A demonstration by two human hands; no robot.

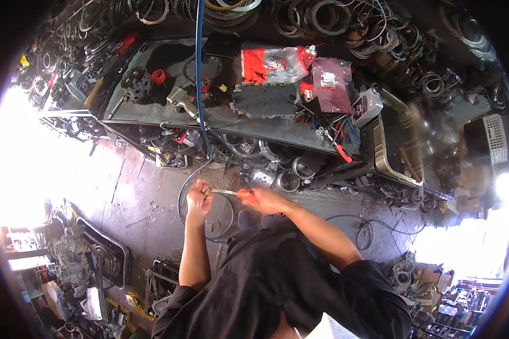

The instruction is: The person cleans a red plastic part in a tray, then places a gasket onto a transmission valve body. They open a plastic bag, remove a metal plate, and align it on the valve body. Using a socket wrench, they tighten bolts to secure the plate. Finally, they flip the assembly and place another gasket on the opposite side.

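My left hand (pixel 199 198) is held up in front of my body, its fingers curled closed. My right hand (pixel 260 200) is level with it, closed and a little blurred. A thin, pale, straight strip (pixel 225 192) spans the gap between the two hands, one end at each. Its exact kind is too small to make out, and its ends are hidden by my fingers. Both hands are above the floor, short of the workbench (pixel 254 130). On the bench lie an air impact wrench (pixel 182 103), a dark flat plate (pixel 266 100) and a round drum-like metal part (pixel 136 82).
A blue hose (pixel 199 56) hangs across the bench, and a coiled hose lies on the floor (pixel 147 198). Red-handled pliers (pixel 342 152) poke over the bench edge. A metal pan (pixel 385 150) is at its right. Metal rings (pixel 329 18) hang behind; machine parts (pixel 73 260) stand at left.
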